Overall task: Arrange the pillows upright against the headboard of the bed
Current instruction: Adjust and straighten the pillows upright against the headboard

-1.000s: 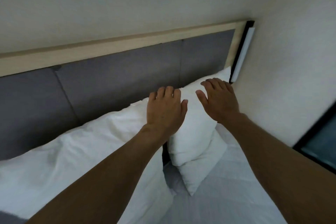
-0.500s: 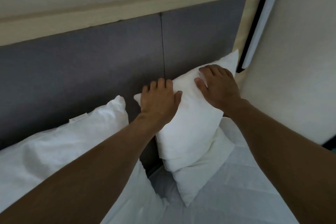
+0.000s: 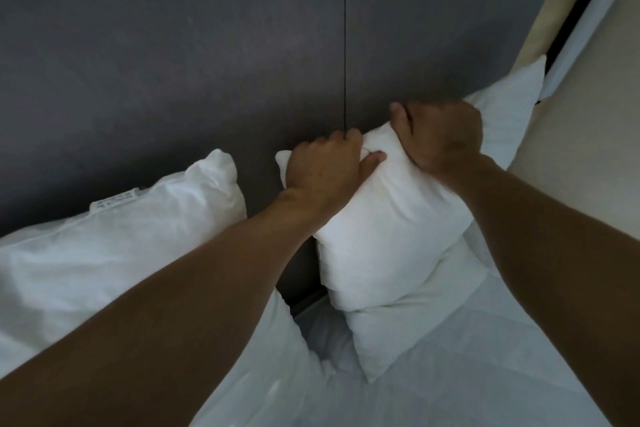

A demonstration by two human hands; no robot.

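Note:
A white pillow [image 3: 388,239] stands upright against the grey padded headboard [image 3: 207,62] on the right side of the bed. My left hand [image 3: 325,166] grips its top edge near the left corner. My right hand [image 3: 440,135] clutches the same top edge further right, fingers curled over it. A second white pillow [image 3: 408,326] lies under and in front of it, one corner pointing toward me. A larger white pillow [image 3: 121,246] with a small label leans on the headboard at the left, partly hidden by my left forearm.
The white bedsheet [image 3: 485,374] spreads out at the lower right. A light wooden headboard frame [image 3: 540,10] and a white strip lamp [image 3: 595,10] run along the right edge, next to a pale wall [image 3: 588,149]. A dark gap [image 3: 301,288] separates the pillows.
Both hands went from lying flat on the right pillow to closing on its top edge. The view has moved closer and lower toward the headboard.

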